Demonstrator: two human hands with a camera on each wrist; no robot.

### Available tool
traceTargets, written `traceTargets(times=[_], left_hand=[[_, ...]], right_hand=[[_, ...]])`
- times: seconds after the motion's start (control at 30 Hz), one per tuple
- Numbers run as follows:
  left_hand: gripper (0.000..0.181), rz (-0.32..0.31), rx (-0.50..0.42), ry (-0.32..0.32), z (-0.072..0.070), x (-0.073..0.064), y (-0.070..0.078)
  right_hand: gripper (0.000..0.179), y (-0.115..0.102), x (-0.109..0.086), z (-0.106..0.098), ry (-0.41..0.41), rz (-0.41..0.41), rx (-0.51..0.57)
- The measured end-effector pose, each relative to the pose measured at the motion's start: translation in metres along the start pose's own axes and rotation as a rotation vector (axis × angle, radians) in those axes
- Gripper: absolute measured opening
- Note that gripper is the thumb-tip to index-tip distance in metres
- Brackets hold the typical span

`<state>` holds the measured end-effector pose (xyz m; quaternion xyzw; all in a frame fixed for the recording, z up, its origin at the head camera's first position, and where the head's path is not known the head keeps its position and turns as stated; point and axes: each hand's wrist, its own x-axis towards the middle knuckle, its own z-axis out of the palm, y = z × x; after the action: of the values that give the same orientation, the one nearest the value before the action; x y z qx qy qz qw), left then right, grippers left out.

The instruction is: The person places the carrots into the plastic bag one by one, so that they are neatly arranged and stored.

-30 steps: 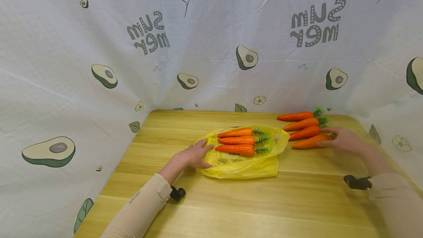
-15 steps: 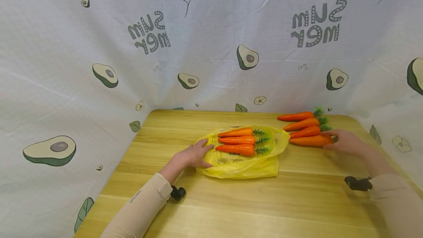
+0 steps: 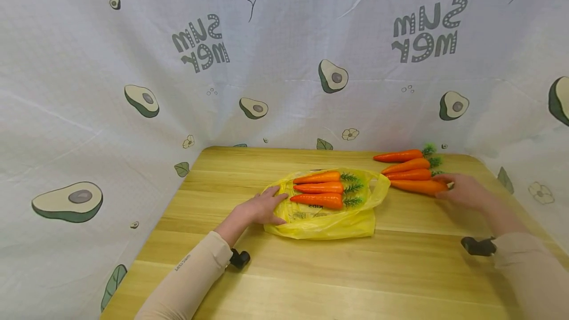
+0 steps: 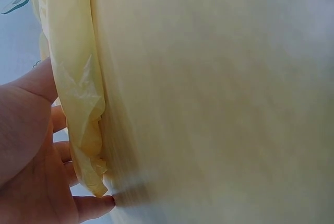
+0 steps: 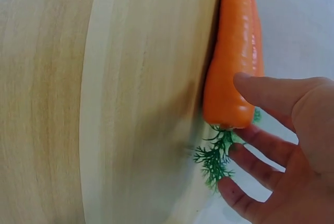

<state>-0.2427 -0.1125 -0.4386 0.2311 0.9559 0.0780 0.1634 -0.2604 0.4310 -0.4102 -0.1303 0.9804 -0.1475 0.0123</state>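
Touching crinkly plastic (image 3: 331, 229), left grip (image 3: 261, 208) lies wide; right grip (image 3: 462, 191) pinches a tapered carrot (image 3: 415, 186).

A pale wood-grain counter (image 3: 293, 280) is topped with a yellow plastic bag (image 3: 329, 228), spread near its middle, while four green-topped orange carrots (image 3: 409, 175) are grouped close together to the bag's right, toward the counter's far right corner.

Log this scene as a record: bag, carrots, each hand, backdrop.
Bag: yellow, lying on the table
Bag carrots: three, lying side by side
Loose carrots: four, right of the bag
Left hand: resting on the bag's left end
Right hand: holding the nearest loose carrot at its thick end
Backdrop: white cloth with avocado print
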Motion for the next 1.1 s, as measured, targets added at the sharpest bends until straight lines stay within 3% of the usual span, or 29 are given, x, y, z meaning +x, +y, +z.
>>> traceTargets(times=[1.1], left_hand=[[0.083, 0.006, 0.004, 0.024, 0.001, 0.001, -0.001]], right_hand=[[0.055, 0.014, 0.005, 0.015, 0.008, 0.017, -0.048]])
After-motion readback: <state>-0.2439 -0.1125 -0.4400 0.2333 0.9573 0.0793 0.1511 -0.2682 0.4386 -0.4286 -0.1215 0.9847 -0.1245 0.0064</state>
